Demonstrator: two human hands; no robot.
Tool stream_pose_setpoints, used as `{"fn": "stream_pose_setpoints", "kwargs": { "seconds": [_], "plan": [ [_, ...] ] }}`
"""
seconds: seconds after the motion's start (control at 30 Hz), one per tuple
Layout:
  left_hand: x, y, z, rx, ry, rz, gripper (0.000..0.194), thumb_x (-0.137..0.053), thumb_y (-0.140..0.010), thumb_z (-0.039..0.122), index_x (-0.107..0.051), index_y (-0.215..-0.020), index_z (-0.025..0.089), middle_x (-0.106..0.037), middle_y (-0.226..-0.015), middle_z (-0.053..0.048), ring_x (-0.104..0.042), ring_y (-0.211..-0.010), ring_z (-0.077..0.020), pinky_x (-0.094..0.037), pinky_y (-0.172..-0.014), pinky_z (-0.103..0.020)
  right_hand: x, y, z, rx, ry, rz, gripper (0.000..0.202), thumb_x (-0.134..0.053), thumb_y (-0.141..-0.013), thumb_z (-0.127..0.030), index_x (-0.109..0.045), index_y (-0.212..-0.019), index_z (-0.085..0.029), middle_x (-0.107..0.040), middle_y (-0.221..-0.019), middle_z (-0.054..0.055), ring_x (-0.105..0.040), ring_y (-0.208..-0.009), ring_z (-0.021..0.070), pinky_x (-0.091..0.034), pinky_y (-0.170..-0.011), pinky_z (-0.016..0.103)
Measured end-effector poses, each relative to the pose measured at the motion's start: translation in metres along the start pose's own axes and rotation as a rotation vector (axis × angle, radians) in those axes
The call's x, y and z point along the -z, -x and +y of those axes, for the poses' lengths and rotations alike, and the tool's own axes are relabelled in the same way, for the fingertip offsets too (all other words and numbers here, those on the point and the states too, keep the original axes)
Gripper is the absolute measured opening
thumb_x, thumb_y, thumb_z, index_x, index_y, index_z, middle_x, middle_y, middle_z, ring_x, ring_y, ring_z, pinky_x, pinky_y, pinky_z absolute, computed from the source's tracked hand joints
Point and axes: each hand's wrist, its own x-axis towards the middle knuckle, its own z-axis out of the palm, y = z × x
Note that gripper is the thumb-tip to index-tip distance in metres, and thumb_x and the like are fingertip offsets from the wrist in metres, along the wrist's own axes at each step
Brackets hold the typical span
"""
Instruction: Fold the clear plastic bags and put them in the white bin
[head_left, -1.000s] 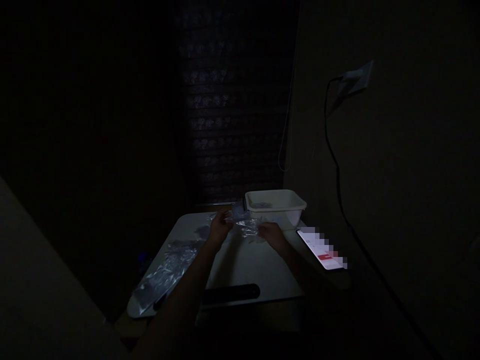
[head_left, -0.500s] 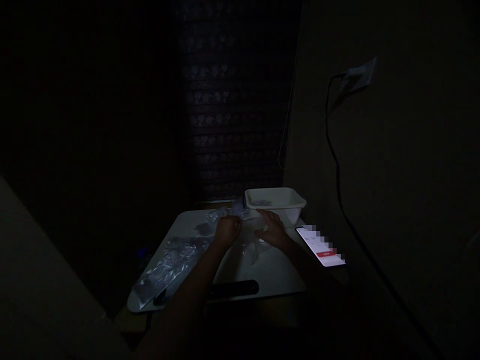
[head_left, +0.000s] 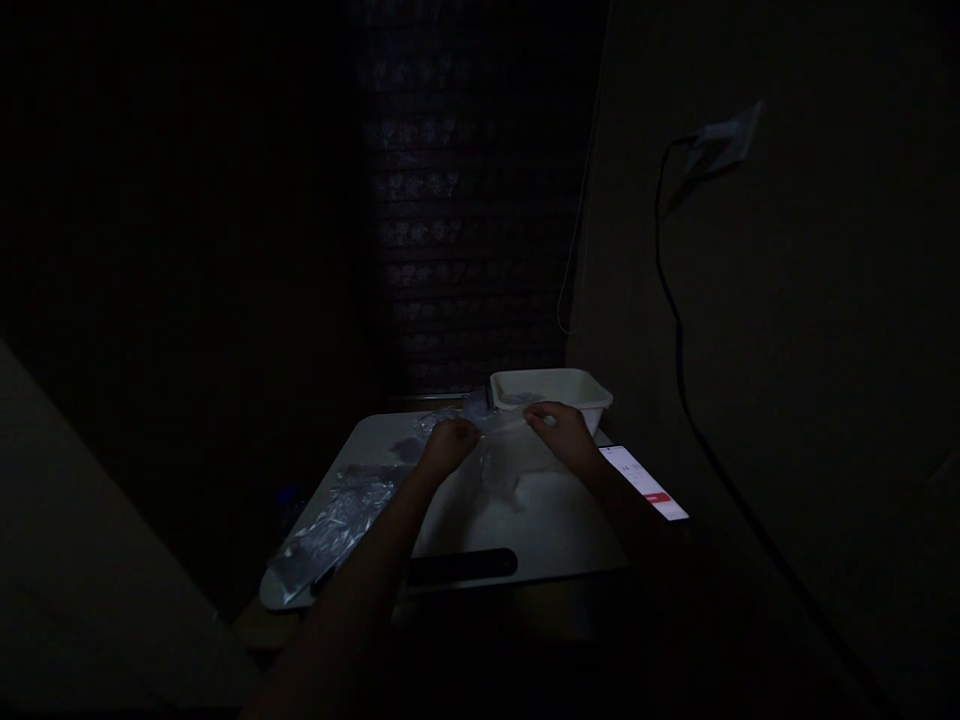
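Observation:
Between my two hands a clear plastic bag [head_left: 504,432] is stretched above the white table [head_left: 555,530]. My left hand [head_left: 448,446] is closed on its left edge. With thumb and fingers pinched together, my right hand [head_left: 559,430] grips the right edge, just in front of a white basin [head_left: 592,388]. The bag is see-through and hangs down a little; the dim light blurs its outline. Left of my left forearm lies a heap of crinkled clear plastic bags [head_left: 341,520], and more plastic packets [head_left: 436,422] lie farther back.
A lit phone [head_left: 645,484] lies at the table's right edge. At the front edge is a dark slot-like strip [head_left: 465,566]. A black cable [head_left: 679,350] runs down the right wall from an outlet [head_left: 724,145]. Blinds [head_left: 450,230] hang behind the table.
My right hand has gone from spread fingers to a pinch on the bag's edge. The bag is now raised and drawn out between both hands. The view has shifted slightly.

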Motion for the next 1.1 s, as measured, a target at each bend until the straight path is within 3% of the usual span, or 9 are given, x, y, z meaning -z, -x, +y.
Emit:
{"fn": "stream_pose_setpoints", "kwargs": {
  "seconds": [0.17, 0.27, 0.33, 0.43, 0.53, 0.67, 0.87, 0.97, 1.1],
  "plan": [
    [0.003, -0.001, -0.008, 0.056, 0.171, -0.004, 0.011, -0.052, -0.062, 0.017, -0.06, -0.068, 0.014, -0.062, -0.071, -0.003, -0.056, -0.067, -0.0145, -0.042, -0.062, -0.023, 0.01, -0.003, 0.002, -0.067, -0.098, 0.032, 0.015, -0.049, -0.066, -0.024, -0.061, -0.068, -0.016, -0.063, -0.073, 0.005, -0.056, -0.07, 0.015, -0.041, -0.066, 0.026],
    [0.005, 0.0, 0.004, -0.003, 0.224, 0.019, 0.036, -0.061, -0.054, 0.018, -0.057, -0.089, 0.014, -0.06, -0.088, -0.005, -0.055, -0.08, -0.0164, -0.041, -0.068, -0.025, 0.008, -0.002, -0.005, -0.043, -0.118, -0.049, 0.015, -0.049, -0.066, -0.023, -0.061, -0.068, -0.016, -0.063, -0.073, 0.005, -0.056, -0.071, 0.0149, -0.04, -0.067, 0.026],
    [0.005, 0.0, 0.017, -0.064, 0.259, 0.014, 0.041, -0.061, -0.055, 0.021, -0.055, -0.095, 0.015, -0.059, -0.092, -0.006, -0.054, -0.083, -0.0166, -0.041, -0.069, -0.025, 0.004, -0.002, -0.012, -0.011, -0.117, -0.116, 0.015, -0.048, -0.066, -0.023, -0.061, -0.069, -0.016, -0.063, -0.074, 0.005, -0.056, -0.072, 0.0145, -0.04, -0.067, 0.025],
    [0.005, -0.002, 0.031, -0.096, 0.275, -0.035, 0.016, -0.052, -0.064, 0.021, -0.06, -0.075, 0.012, -0.062, -0.077, -0.005, -0.056, -0.073, -0.0144, -0.041, -0.066, -0.023, 0.001, -0.001, -0.019, 0.036, -0.055, -0.145, 0.016, -0.05, -0.065, -0.024, -0.062, -0.072, -0.016, -0.063, -0.075, 0.004, -0.056, -0.074, 0.0146, -0.04, -0.068, 0.025],
    [0.006, -0.005, 0.031, -0.062, 0.294, -0.021, 0.015, -0.048, -0.066, 0.021, -0.06, -0.063, 0.013, -0.06, -0.065, -0.002, -0.055, -0.063, -0.0124, -0.041, -0.06, -0.021, 0.001, 0.0, -0.013, 0.001, 0.091, -0.124, 0.021, -0.057, -0.058, -0.026, -0.062, -0.077, -0.019, -0.063, -0.077, 0.003, -0.055, -0.075, 0.0167, -0.038, -0.07, 0.028],
    [0.011, -0.005, 0.018, -0.01, 0.343, 0.033, 0.014, -0.049, -0.065, 0.023, -0.058, -0.061, 0.013, -0.058, -0.059, 0.0, -0.052, -0.057, -0.0105, -0.039, -0.055, -0.019, 0.003, 0.002, 0.008, -0.15, 0.105, -0.178, 0.009, -0.054, -0.058, -0.021, -0.062, -0.062, -0.019, -0.063, -0.068, 0.003, -0.056, -0.068, 0.0171, -0.039, -0.065, 0.029],
    [0.008, -0.003, 0.002, 0.007, 0.06, -0.077, 0.011, -0.052, -0.061, 0.02, -0.058, -0.055, 0.013, -0.054, -0.052, 0.002, -0.05, -0.055, -0.0105, -0.036, -0.052, -0.019, 0.007, -0.001, 0.012, -0.194, -0.225, -0.167, 0.005, -0.055, -0.055, -0.016, -0.06, -0.056, -0.015, -0.062, -0.061, 0.002, -0.056, -0.063, 0.0143, -0.042, -0.063, 0.026],
    [0.006, -0.003, -0.003, 0.018, -0.129, -0.144, 0.011, -0.05, -0.061, 0.018, -0.06, -0.056, 0.013, -0.057, -0.054, 0.0, -0.052, -0.057, -0.0121, -0.036, -0.054, -0.019, 0.008, -0.003, 0.006, -0.173, -0.208, -0.147, 0.008, -0.054, -0.055, -0.013, -0.061, -0.057, -0.015, -0.062, -0.062, 0.001, -0.056, -0.064, 0.0131, -0.042, -0.064, 0.026],
    [0.008, -0.003, -0.003, 0.044, -0.253, -0.099, 0.015, -0.047, -0.061, 0.013, -0.062, -0.061, 0.014, -0.061, -0.061, -0.003, -0.055, -0.061, -0.0137, -0.038, -0.055, -0.019, 0.012, -0.005, 0.008, -0.168, -0.064, -0.057, 0.011, -0.051, -0.058, -0.013, -0.062, -0.06, -0.015, -0.062, -0.064, 0.002, -0.056, -0.064, 0.0135, -0.041, -0.063, 0.026]
  ]
}}
